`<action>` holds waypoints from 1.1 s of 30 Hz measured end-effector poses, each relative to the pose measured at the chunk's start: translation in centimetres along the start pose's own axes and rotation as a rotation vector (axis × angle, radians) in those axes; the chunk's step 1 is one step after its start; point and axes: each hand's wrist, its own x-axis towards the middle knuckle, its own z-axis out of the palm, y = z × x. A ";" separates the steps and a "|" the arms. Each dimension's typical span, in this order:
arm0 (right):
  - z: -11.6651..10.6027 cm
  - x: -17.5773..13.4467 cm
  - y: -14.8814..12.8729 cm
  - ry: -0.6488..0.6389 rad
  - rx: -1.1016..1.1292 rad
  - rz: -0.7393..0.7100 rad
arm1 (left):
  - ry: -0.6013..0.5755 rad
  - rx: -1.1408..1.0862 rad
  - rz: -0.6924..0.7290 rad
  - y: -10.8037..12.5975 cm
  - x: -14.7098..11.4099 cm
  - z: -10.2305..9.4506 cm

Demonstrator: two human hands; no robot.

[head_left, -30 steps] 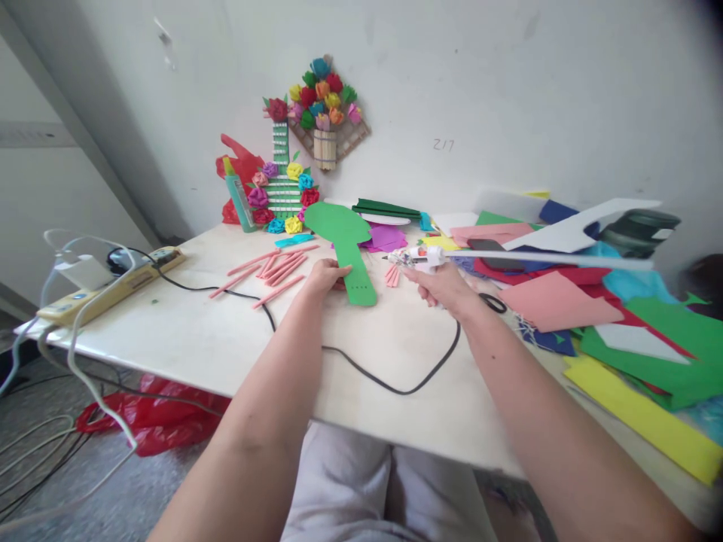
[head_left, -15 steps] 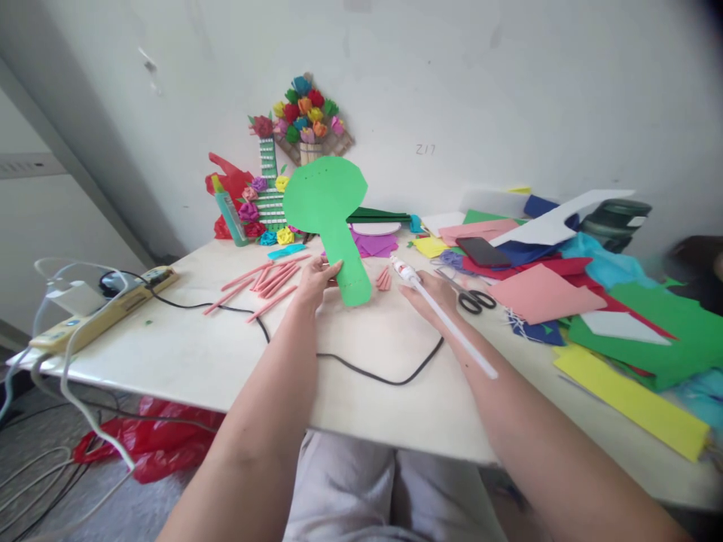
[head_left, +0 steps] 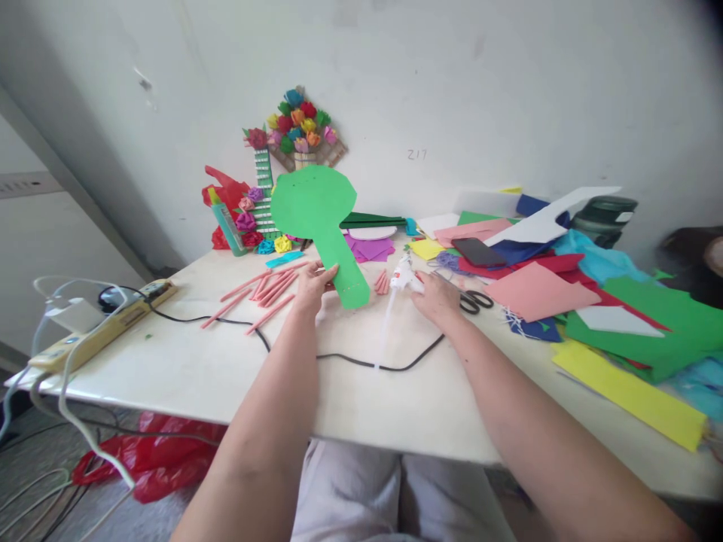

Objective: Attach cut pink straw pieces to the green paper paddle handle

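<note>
My left hand (head_left: 316,284) grips the edge of a green paddle-shaped cutout (head_left: 316,203), thumb in front. The cutout stands raised above the table, with its round head up and its narrow handle slanting down to the right. In my right hand (head_left: 436,299) is a white hot glue gun (head_left: 402,275), its nozzle pointing away from me. A long clear glue stick (head_left: 385,327) sticks out of its back toward me. Short pink rolled pieces (head_left: 382,282) lie between the cutout and the gun. Scissors (head_left: 475,301) with black handles rest beside my right wrist.
Long pink paper rolls (head_left: 274,287) and a black cable (head_left: 350,361) lie on the table (head_left: 186,369). A power strip (head_left: 113,324) is at left. Behind stand a glue bottle (head_left: 227,226) and paper flowers (head_left: 299,120). Coloured sheets (head_left: 542,290) and a phone (head_left: 479,252) crowd the right.
The glue gun has turned in my right hand: its glue stick lay along my forearm and now points toward the table's front edge. The green cutout has tilted slightly left.
</note>
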 end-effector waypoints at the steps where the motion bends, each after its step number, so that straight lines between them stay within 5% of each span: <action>1: 0.1 0.1 0.2 0.000 -0.004 0.005 | -0.009 -0.006 -0.010 0.0 0.0 0.0; 21: 0.8 0.4 1.0 -0.061 -0.034 -0.003 | -0.246 -0.009 -0.205 -0.7 -0.3 -0.5; 33: 1.1 0.5 1.2 0.005 -0.017 0.023 | -0.272 -0.061 -0.226 -1.2 -0.1 -0.7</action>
